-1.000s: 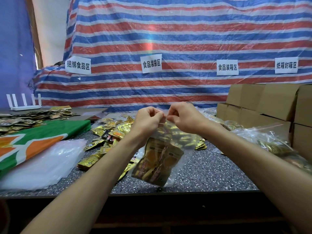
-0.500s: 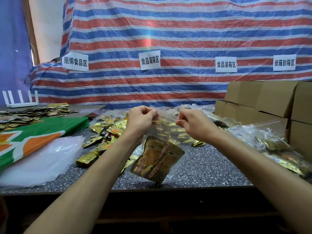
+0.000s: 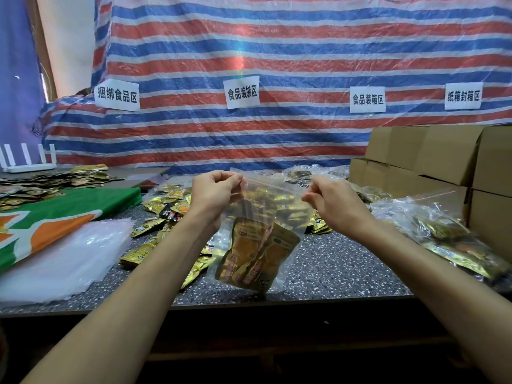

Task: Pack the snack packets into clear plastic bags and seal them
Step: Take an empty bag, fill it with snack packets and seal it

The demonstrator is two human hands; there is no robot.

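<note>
One wide striped tarp (image 3: 277, 51), red, white and blue, filling the whole background. Below it, a dark speckled counter (image 3: 346, 267). At right, stacked brown cardboard boxes (image 3: 448, 153). At left, a green and orange sheet (image 3: 55, 214), and beside it a flat stack of empty clear bags (image 3: 63, 259). In front of the boxes, a heap of filled bags (image 3: 448, 239). Mid-counter, a scatter of loose gold snack packets (image 3: 155, 203). Centre, hanging over the near part of the counter, a clear plastic bag (image 3: 271, 195), touching the surface or not, unclear. Gripping its top strip, left hand (image 3: 213, 195) and right hand (image 3: 332, 200), each pinching one end between thumb and curled fingers. Sunk to the bag's bottom, a few brown-and-gold packets (image 3: 255, 253).
</note>
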